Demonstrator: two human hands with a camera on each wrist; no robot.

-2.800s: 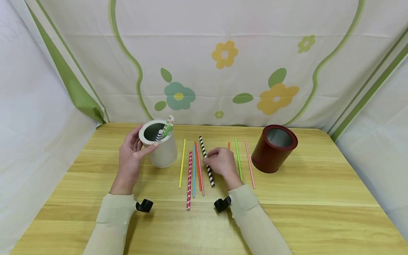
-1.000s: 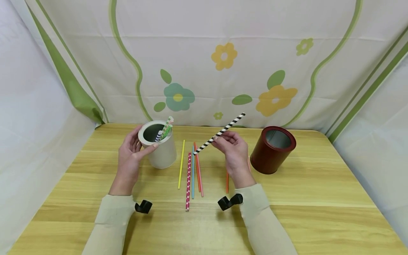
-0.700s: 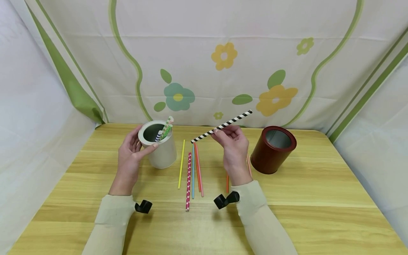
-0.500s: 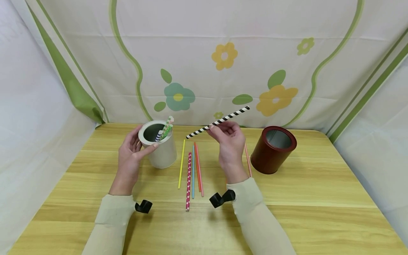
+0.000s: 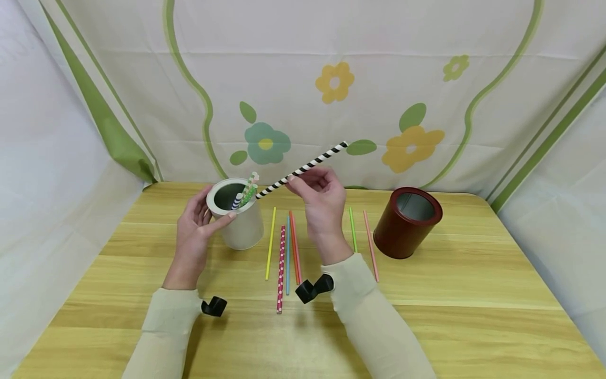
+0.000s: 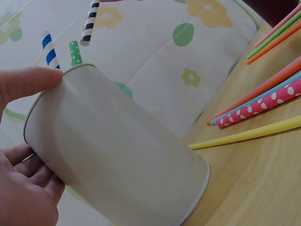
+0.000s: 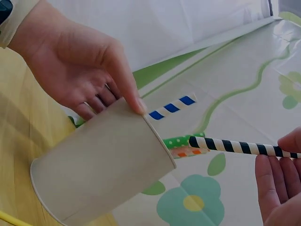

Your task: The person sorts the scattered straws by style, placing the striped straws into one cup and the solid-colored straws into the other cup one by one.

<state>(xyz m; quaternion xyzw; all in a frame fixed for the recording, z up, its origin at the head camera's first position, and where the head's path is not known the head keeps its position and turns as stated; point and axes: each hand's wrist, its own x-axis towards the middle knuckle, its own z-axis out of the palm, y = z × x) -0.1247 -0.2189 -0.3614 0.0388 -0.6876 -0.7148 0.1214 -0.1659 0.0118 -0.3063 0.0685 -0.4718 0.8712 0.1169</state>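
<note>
My left hand [image 5: 193, 231] grips the white can [image 5: 242, 231] from its left side, thumb at the rim and fingers round the far wall. Several patterned paper straws poke out of the can, among them a blue-striped straw [image 7: 172, 108] and a green dotted straw [image 6: 75, 52]. A black-and-white striped paper straw [image 5: 303, 169] is pinched between thumb and fingers of my right hand [image 5: 324, 210]. It slants, its lower end beside the can's right rim, close to the straws there. In the left wrist view that end hangs above the rim.
Between the cans lie a yellow straw [image 5: 271, 243], a pink dotted straw [image 5: 281, 269], a blue straw [image 5: 288, 255] and an orange straw [image 5: 295, 247]. A green straw [image 5: 353, 230] and a pink straw [image 5: 371, 245] lie further right, near an upright dark red can [image 5: 402, 231].
My right hand has picked the black-and-white striped straw up off the table and carried it left and upward to the white can. My left hand has stayed on the can.
</note>
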